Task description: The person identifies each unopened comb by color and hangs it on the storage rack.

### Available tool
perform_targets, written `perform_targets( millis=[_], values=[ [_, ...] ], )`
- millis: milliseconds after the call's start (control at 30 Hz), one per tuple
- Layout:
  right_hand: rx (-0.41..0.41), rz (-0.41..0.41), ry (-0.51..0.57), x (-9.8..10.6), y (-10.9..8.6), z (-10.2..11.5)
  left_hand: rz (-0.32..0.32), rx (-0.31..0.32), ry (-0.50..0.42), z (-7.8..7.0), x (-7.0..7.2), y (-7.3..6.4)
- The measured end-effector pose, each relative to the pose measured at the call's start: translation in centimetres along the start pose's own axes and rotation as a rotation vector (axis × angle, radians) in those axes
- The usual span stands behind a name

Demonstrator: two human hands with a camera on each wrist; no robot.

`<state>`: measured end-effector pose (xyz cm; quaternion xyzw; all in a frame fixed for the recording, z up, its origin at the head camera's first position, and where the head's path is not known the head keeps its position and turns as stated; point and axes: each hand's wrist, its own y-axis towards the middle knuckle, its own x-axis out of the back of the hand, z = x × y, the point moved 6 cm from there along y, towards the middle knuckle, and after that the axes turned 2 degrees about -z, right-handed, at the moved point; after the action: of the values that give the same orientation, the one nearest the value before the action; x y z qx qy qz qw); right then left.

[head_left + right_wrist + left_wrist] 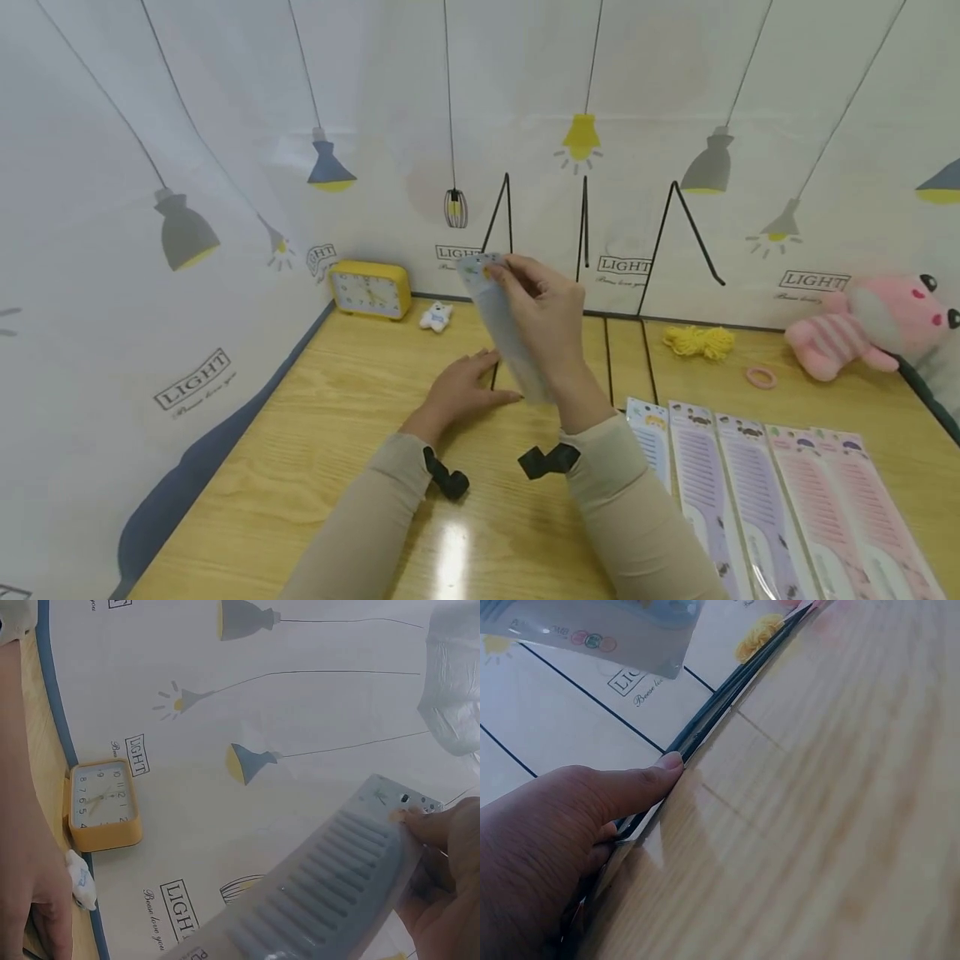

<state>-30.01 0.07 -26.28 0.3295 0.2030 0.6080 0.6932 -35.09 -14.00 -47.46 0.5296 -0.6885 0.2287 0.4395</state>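
Observation:
My right hand (551,312) pinches the top of a clear packet holding a blue comb (506,333). The packet hangs slanting before a black wire stand (651,258). In the right wrist view, thumb and fingers grip the packet's printed header, and the wide teeth of the comb (322,877) show through the plastic. The left hand (465,392) rests low on the table at the stand's base, thumb stretched out beside a black wire. From the left wrist, that thumb (641,787) looks straight, while the other fingers are mostly hidden.
Several packaged combs, including a purple one (701,467) and a pink one (817,492), lie in a row at right. Along the back are a yellow clock (370,289), a small white bear (436,317), yellow yarn (697,342), a pink ring (761,377) and a pink plush toy (847,333).

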Motion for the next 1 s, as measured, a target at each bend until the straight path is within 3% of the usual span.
perform_targets(
  millis=[267,600,733,1000],
  values=[
    [0.048,-0.005,-0.088,-0.3,1.1,-0.1,0.009,0.037,0.019,0.1,-0.1,0.1],
    [0.058,-0.034,-0.145,-0.5,2.6,-2.7,0.040,0.140,-0.052,0.6,-0.5,-0.3],
    [0.082,-0.018,-0.154,-1.0,3.7,-3.5,0.014,0.145,-0.049,0.5,-0.2,-0.2],
    [0.031,-0.019,-0.170,-1.4,5.3,-5.1,0.016,0.126,-0.021,0.5,-0.2,-0.2]
  ],
)
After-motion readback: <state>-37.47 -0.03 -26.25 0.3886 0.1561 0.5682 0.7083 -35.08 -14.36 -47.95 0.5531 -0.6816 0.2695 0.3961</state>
